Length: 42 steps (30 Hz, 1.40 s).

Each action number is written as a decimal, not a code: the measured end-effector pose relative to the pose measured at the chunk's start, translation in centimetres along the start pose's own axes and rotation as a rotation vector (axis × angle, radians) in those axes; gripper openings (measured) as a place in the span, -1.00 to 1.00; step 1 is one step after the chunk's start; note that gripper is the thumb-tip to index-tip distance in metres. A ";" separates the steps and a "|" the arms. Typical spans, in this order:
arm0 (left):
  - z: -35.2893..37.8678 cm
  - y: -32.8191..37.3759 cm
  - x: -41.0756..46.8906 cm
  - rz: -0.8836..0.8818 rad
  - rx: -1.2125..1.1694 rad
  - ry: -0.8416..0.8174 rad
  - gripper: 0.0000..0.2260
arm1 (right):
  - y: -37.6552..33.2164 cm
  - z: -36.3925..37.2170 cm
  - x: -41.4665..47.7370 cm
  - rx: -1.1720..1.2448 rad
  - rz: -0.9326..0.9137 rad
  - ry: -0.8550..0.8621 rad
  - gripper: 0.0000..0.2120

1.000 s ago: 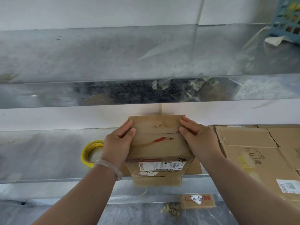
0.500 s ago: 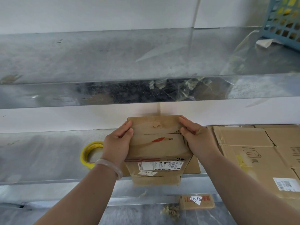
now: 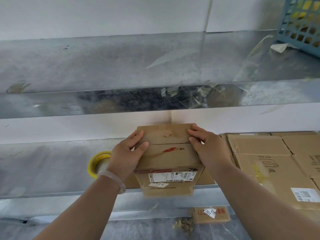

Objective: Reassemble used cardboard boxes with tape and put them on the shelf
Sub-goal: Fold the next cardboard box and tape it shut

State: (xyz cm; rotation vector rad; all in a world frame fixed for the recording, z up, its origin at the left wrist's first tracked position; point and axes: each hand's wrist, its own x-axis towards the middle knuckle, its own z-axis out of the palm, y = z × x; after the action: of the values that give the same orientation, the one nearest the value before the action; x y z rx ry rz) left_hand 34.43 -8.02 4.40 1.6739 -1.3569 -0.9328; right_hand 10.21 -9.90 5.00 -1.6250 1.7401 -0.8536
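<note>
Head view, left hand: the fingers curl round the left edge of the cardboard box and the thumb presses flat on its top; a pale bracelet sits on the wrist.
Head view, right hand: the fingers bend narrowly over the far right corner of the box, tips on the top flap, gripping it.
Box position: it stands on the middle metal shelf, its near end overhanging the shelf edge and its far end close to the white wall.
Box top: two flaps meet in a seam; there is a torn tape scrap and a red mark.
Box front: a white barcode label, print too small to read, with a handwritten sticker below it, digits unclear.
Left of box: a yellow tape roll, partly behind the left wrist.
Right of box: flattened cardboard with a printed outline and a barcode label.
Below, near: a small carton with a white tag that seems to read "5391".
Far right, upper shelf: a blue basket.
</note>
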 end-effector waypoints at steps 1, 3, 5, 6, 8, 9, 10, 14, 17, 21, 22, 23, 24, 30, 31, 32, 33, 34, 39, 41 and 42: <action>0.0 0.0 0.1 -0.002 0.003 0.007 -0.63 | 0.0 0.0 0.0 -0.014 -0.004 -0.005 -0.70; 0.1 -0.1 0.2 0.003 0.013 0.017 -0.65 | -0.1 -0.3 0.1 -0.028 -0.019 -0.018 -0.71; 0.0 0.0 0.3 0.023 0.046 0.015 -0.66 | -0.2 -0.8 0.1 -0.036 -0.039 -0.061 -0.69; 0.0 0.0 0.3 0.032 0.068 0.014 -0.67 | -0.3 -1.1 0.0 -0.047 -0.052 -0.103 -0.66; -0.2 0.1 0.4 0.056 0.131 0.016 -0.68 | -0.5 -1.3 -0.8 -0.122 -0.084 -0.195 -0.58; -0.2 0.1 0.4 0.081 0.187 0.017 -0.69 | -0.6 -1.3 -1.5 -0.185 -0.100 -0.227 -0.54; -0.3 0.2 0.4 0.116 0.250 0.013 -0.70 | -0.6 -1.1 -2.3 -0.252 -0.117 -0.247 -0.49; -1.0 -0.4 0.1 0.277 0.377 -0.086 -0.61 | -0.4 0.0 -4.2 -0.376 -0.136 -0.267 -0.39; -1.9 -2.0 -0.4 0.408 0.447 -0.231 -0.38 | -0.6 0.7 -3.7 -0.398 -0.135 -0.231 -0.41; -2.5 -3.1 -0.3 0.486 0.624 -0.243 -0.21 | -0.7 1.3 -3.1 -0.440 -0.165 -0.198 -0.44; -2.4 -3.0 -0.3 0.490 0.639 -0.231 -0.20 | -0.7 1.2 -3.0 -0.454 -0.168 -0.199 -0.45; -2.4 -2.8 -0.3 0.488 0.653 -0.220 -0.18 | -0.7 1.1 -2.9 -0.477 -0.169 -0.206 -0.45; -2.3 -2.7 -0.4 0.485 0.672 -0.210 -0.16 | -0.7 1.0 -2.9 -0.513 -0.171 -0.219 -0.45; -2.2 -2.8 -0.5 0.469 0.644 -0.213 -0.18 | -1.0 0.0 -2.8 -0.634 -0.208 -0.302 -0.30; -2.3 -2.9 -0.4 0.463 0.622 -0.222 -0.21 | -1.0 -0.2 -2.8 -0.612 -0.211 -0.321 -0.29; -2.4 -3.0 -0.4 0.461 0.616 -0.222 -0.23 | -0.8 -0.4 -2.7 -0.592 -0.218 -0.340 -0.28; -2.4 -3.1 -0.5 0.459 0.612 -0.209 -0.23 | -0.6 -0.7 -2.7 -0.582 -0.236 -0.350 -0.27; -2.4 -3.0 -0.6 0.454 0.602 -0.186 -0.21 | -0.3 -0.9 -2.7 -0.581 -0.261 -0.348 -0.25; -2.0 -2.8 -1.7 0.421 0.583 -0.094 -0.17 | 0.6 -1.1 -2.4 -0.688 -0.367 -0.303 -0.07; -1.7 -3.0 -1.8 0.405 0.531 -0.062 -0.18 | 0.8 -1.1 -2.2 -0.717 -0.380 -0.296 0.00; -1.6 -3.2 -1.8 0.390 0.480 -0.055 -0.21 | 0.8 -1.1 -2.1 -0.716 -0.381 -0.296 0.00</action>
State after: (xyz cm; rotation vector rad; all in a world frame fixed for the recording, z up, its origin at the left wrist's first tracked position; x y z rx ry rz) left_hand 36.88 -5.66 2.29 1.6320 -1.9702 -0.4503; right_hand 8.97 -7.71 5.01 -2.4542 1.6340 -0.0960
